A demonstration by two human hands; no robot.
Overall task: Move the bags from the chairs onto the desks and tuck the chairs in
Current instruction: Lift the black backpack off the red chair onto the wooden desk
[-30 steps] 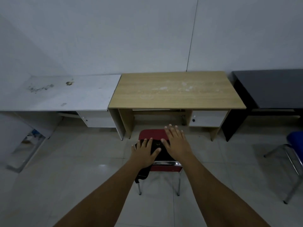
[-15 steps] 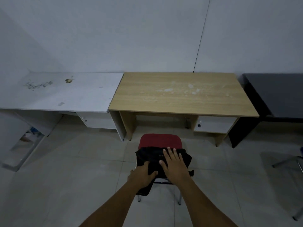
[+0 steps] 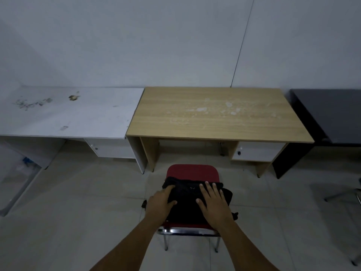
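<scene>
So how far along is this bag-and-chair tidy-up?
Nothing looks finished yet. The black bag lies on the red chair, which stands out on the floor in front of the wooden desk. In hand: the left hand grips the bag's left edge and the right hand lies flat on top. Left: lift the bag onto the desk and tuck the chair in.

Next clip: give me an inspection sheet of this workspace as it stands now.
Surface: wooden desk bare, pale scuffs on top.
Job's things: black bag lies on red chair, which stands clear of the desk, not tucked in.
Clutter: stains on white desk.
Grippers: left hand curled on the bag's left edge; right hand flat on top, no closed grip.
Cables: nothing seen.
Surroundings: dark desk at right, tiled floor, plain wall.
</scene>
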